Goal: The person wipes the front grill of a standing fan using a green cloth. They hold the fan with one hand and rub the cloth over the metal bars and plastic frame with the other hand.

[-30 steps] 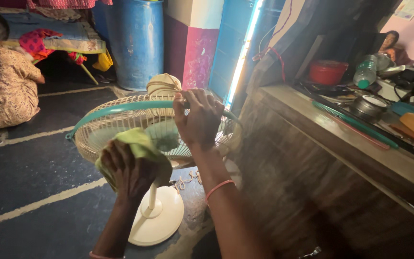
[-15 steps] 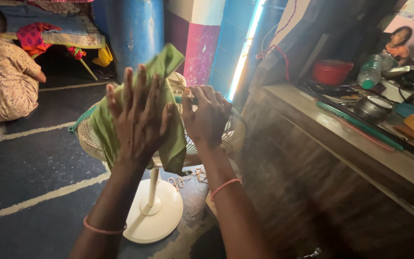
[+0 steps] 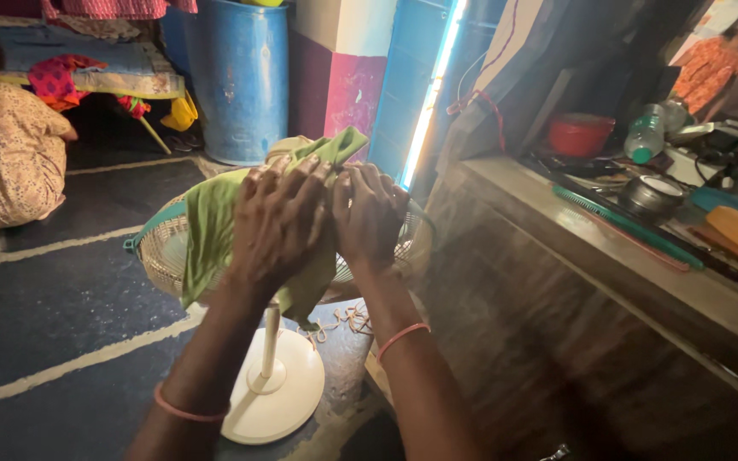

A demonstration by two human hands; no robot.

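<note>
Left hand (image 3: 277,224) spread flat over green cloth (image 3: 215,218), fingers fairly wide, pressing it onto top of fan cage (image 3: 164,248)
Right hand (image 3: 369,213) just beside the left, fingers curled down over the cage rim, gripping it; thumb hidden, so grip seen only from the back
Pink bands on both wrists

Fan: small pedestal type, standing on dark blue floor (image 3: 61,299) with pale stripes, close to front of wooden counter (image 3: 557,256)
Round white base (image 3: 279,401) flat on floor, thin white pole (image 3: 271,341) rising upright from it — long axis of stand vertical
Head tilted back: cage lying near level, face turned upward toward the camera, teal rim (image 3: 143,232) showing at left edge
Cream motor housing (image 3: 288,147) peeking out behind the cloth, on the far side

Cloth draped across the near half of the cage, one corner poking up toward the right, lower edge hanging down past the rim toward the pole

Tangle of pale string (image 3: 343,318) on floor just right of the pole

Blue barrel (image 3: 241,81) against far wall, well apart from fan
Person in patterned dress (image 3: 6,162) sitting on floor at far left, back turned
Counter holding red bowl (image 3: 578,132), plastic bottle with green cap (image 3: 642,135), round metal tin (image 3: 651,195), long teal comb (image 3: 625,226)
</note>
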